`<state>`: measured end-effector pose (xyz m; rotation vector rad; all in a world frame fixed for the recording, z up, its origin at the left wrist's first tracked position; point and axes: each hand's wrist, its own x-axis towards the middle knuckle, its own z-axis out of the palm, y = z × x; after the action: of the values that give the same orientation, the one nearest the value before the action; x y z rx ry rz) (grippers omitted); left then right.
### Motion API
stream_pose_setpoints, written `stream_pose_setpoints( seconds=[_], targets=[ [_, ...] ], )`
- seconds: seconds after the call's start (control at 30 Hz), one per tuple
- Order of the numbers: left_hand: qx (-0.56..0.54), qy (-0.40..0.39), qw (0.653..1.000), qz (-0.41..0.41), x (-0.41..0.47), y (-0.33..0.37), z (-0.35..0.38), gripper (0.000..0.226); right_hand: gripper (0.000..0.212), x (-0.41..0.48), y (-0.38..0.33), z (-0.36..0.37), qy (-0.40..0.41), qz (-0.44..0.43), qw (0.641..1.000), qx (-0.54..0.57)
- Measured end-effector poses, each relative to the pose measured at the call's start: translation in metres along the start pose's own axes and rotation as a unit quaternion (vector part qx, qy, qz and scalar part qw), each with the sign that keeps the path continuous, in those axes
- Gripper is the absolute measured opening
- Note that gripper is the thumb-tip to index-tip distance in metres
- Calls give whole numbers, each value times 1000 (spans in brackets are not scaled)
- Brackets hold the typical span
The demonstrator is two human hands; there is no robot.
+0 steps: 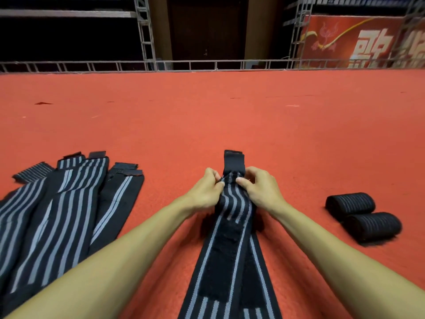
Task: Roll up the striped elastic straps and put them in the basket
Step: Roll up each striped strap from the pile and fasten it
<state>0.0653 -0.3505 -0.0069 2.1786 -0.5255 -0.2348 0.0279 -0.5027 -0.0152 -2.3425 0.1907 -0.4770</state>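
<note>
A black elastic strap with grey stripes (232, 254) lies lengthwise on the red carpet in front of me, its black tab end pointing away. My left hand (204, 192) pinches its left edge near the far end, and my right hand (259, 189) pinches the right edge, bunching the fabric between them. Several flat striped straps (64, 210) lie fanned out at the left. Two rolled straps (363, 217) rest side by side at the right. No basket is in view.
The red carpet (207, 116) stretches far ahead to a low metal truss rail (207, 65). A red banner with white characters (368, 42) stands at the back right, and metal scaffolding stands at the back left.
</note>
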Motion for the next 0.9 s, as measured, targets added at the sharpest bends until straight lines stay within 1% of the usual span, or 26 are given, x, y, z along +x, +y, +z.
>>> stream_pose_setpoints(
  seconds=[0.13,0.17,0.2,0.23,0.27,0.33,0.4,0.47,0.57,0.63,0.73,0.83,0.9],
  targets=[
    [-148,-3,989,30,-29,34,-26,8,15,-10,-39,-33,44,-49,997,39],
    [-165,-9,985,44,-38,40,-32,9,15,-14,-49,-40,53,-58,996,48],
    [-169,-18,983,63,-49,48,-39,16,14,-19,-60,-46,62,-65,994,57],
    [-164,-20,983,79,-59,53,-44,21,14,-25,-70,-52,71,-71,993,64],
    [-155,-7,983,93,-70,60,-49,21,14,-31,-80,-57,77,-77,992,69],
    [-123,48,984,117,-94,72,-58,17,15,-46,-98,-64,84,-91,989,80],
    [-71,107,983,134,-116,82,-65,23,16,-62,-115,-70,84,-105,987,92],
    [-34,149,978,141,-138,89,-70,26,15,-79,-128,-76,72,-121,984,106],
    [-29,168,977,126,-170,100,-77,20,11,-104,-144,-87,57,-154,977,135],
    [-69,139,982,108,-188,106,-81,22,10,-119,-154,-99,35,-166,972,161],
    [-168,46,983,58,-222,121,-90,26,18,-148,-172,-120,-38,-138,956,255],
    [-244,-30,969,-1,-253,141,-106,25,25,-167,-186,-140,-103,-116,923,352],
    [-289,-80,954,-19,-275,159,-119,24,29,-178,-197,-155,-127,-116,897,407]
  ],
)
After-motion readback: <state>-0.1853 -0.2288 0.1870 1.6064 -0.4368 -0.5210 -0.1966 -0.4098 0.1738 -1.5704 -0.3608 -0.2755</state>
